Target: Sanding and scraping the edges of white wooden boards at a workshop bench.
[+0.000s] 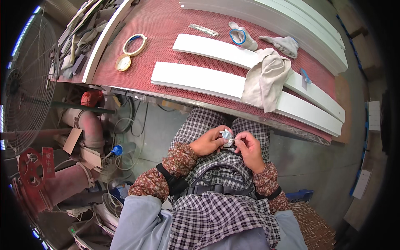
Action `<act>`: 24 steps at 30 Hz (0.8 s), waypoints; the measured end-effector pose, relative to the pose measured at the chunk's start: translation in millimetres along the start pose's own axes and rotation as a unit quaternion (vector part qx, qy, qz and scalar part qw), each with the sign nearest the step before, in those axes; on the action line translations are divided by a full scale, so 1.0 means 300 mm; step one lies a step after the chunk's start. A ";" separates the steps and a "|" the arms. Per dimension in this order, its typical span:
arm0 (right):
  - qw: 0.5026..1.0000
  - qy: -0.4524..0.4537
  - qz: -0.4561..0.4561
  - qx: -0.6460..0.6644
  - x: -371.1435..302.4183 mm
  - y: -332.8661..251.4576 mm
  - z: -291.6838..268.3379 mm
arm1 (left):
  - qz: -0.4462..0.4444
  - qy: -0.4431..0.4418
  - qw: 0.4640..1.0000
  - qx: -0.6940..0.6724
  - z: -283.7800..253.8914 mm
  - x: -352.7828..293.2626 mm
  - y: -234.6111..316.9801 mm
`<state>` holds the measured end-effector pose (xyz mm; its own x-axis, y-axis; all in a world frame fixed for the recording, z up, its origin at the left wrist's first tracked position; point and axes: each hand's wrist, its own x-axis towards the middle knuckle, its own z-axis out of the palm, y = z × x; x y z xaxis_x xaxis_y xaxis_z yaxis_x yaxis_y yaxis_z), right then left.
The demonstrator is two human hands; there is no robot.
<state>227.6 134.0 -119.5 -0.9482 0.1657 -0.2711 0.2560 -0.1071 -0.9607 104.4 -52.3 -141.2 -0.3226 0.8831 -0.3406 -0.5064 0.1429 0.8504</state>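
Note:
Above my lap, both hands meet around a small crumpled light-blue and white wrapper (226,134). My left hand (209,141) is closed on it, thumb and fingers pinching its lower part. From the other side, my right hand (250,151) pinches a whitish end of it between thumb and fingertips. Whatever lies inside the wrapper is hidden. A checked black-and-white apron (225,221) covers my lap, and flowered sleeves cover both forearms.
Ahead stands a red-topped table (137,79) with long white boards (200,81), a beige cloth (266,79), knitted gloves (246,39) and tape rolls (135,45). Left are a large fan (29,79), red pipes (62,185) and loose hoses. A woven seat (312,223) lies lower right.

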 end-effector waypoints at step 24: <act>0.999 0.027 0.011 -0.044 -0.005 0.008 0.002 | 0.010 0.009 1.000 0.004 -0.026 -0.005 -0.040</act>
<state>229.6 133.1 -121.4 -0.9311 0.2164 -0.2936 0.2953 -0.0249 -0.9551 104.9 -58.8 -154.1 -0.3474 0.8775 -0.3306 -0.4927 0.1292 0.8606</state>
